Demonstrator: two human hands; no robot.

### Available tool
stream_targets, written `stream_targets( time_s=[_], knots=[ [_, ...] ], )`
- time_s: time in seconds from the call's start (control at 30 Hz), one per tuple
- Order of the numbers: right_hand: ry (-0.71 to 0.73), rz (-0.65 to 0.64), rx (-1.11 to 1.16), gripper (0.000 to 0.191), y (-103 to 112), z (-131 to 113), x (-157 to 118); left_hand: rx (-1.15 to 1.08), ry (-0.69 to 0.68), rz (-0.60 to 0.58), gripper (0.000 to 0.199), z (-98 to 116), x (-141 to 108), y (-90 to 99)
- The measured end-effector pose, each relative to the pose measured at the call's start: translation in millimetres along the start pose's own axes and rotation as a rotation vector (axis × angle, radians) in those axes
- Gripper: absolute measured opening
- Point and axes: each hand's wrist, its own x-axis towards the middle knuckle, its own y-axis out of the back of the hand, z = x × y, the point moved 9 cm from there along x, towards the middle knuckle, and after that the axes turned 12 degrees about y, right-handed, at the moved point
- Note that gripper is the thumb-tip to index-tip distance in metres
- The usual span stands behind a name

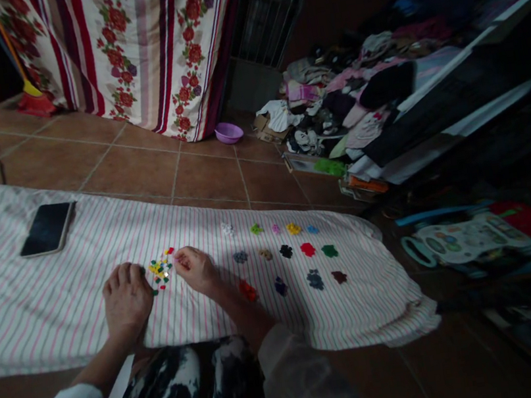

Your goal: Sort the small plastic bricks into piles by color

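A mixed pile of small colored pieces [160, 270], yellow, green, red and white, lies on the striped cloth between my hands. My left hand [128, 296] rests palm down at the pile's left edge, fingers laid on the cloth and nothing visible in them. On the pile's other side, my right hand [197, 270] has its fingers curled together; whatever they hold is hidden. Right of it, small heaps sorted by color stand in rows, among them white pieces [227, 229], grey pieces [240, 256], orange-red pieces [248, 289], black pieces [286, 251] and green pieces [330, 251].
A dark-screened phone [48, 229] lies on the striped cloth [101, 233] at left. Beyond the cloth are a tiled floor, a purple basin [229, 132] and a floral curtain [148, 50]. Heaped clothes [349, 90] and a toy panel [461, 241] are at right.
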Motion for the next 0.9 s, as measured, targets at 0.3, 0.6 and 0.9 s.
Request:
stream_targets(
  time_s=[0.3, 0.6, 0.9],
  knots=[
    [-0.190, 0.265, -0.158, 0.019, 119.2, 69.8, -22.4, -0.041, 0.008, -0.019, 0.032, 1.8, -0.3, 5.0],
    [-0.488, 0.403, -0.564, 0.026, 227.5, 123.8, -62.7, -0.012, 0.022, -0.064, 0.034, 3.8, 0.4, 6.4],
    [-0.598, 0.241, -0.798, 0.025, 261.3, 161.7, -78.3, -0.016, 0.025, -0.045, 0.034, 2.5, 0.5, 4.9]
  ],
)
